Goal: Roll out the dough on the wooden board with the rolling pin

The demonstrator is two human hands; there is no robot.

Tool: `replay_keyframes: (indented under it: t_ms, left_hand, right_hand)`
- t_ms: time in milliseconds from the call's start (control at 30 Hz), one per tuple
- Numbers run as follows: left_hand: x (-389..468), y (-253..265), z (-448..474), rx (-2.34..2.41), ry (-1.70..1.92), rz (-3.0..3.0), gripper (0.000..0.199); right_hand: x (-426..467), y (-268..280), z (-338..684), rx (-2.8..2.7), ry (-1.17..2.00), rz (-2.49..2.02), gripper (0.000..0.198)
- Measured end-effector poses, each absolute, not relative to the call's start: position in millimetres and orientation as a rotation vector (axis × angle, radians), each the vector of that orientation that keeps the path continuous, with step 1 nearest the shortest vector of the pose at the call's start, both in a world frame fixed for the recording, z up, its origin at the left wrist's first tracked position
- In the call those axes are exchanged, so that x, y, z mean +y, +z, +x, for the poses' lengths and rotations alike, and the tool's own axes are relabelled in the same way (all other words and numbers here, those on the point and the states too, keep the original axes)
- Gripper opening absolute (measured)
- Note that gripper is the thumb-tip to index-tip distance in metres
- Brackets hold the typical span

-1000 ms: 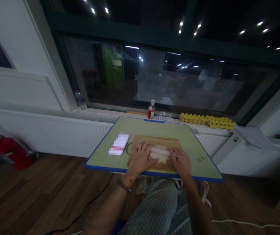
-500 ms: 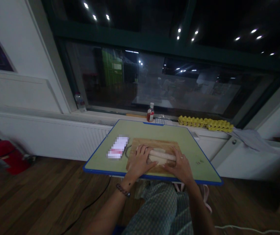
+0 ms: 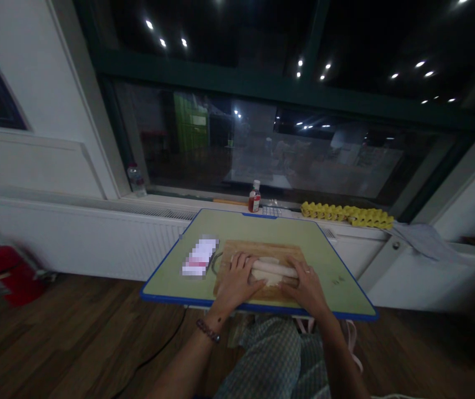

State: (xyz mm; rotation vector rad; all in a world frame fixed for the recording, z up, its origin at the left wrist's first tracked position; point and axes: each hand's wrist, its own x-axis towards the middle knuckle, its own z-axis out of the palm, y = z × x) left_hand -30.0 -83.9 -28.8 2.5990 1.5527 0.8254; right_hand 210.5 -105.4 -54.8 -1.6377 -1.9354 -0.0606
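A pale rolling pin lies crosswise over a flat piece of dough on a wooden cutting board. My left hand grips the pin's left end, fingers curled over it and thumb on the near side. At the right end, my right hand is closed round the pin in the same way, a ring on one finger. Dough shows both beyond and in front of the pin. Both ends of the pin are hidden under my hands.
The board rests on a green table with a blue edge. A blurred-out phone-like rectangle lies left of the board. On the windowsill stand a small red-labelled bottle, a yellow egg tray and a water bottle.
The whole view has shifted slightly, so the table sits a little lower. Both hands keep hold of the rolling pin, and its position on the dough looks nearly the same.
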Motion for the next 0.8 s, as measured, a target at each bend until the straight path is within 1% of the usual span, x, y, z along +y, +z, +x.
replay_keyframes:
  t_ms: [100,200,300,400,600,800]
  left_hand:
    - [-84,-30,-30,1.576,0.830,2.592,0.054]
    - [-84,-31,-29,1.575,0.852,2.609,0.051]
    - [-84,-31,-29,1.571,0.882,2.656,0.047]
    - [-78,-25,-32,1.523,0.809,2.716,0.039]
    - [-50,1,-29,1.383,0.593,2.812,0.036]
    - [-40,14,-15,1.369,0.473,2.843,0.032]
  right_hand:
    - [-102,-53,213,-1.938,-0.061,-1.662,0.063]
    - [-104,-45,211,-1.991,-0.056,-1.726,0.052]
    - [-108,-27,203,-2.081,-0.093,-1.771,0.044]
    - [-107,-6,193,-2.143,-0.176,-1.861,0.037]
    - [-88,18,164,-2.068,-0.267,-1.992,0.048]
    - [-83,9,139,-2.015,-0.279,-2.099,0.044]
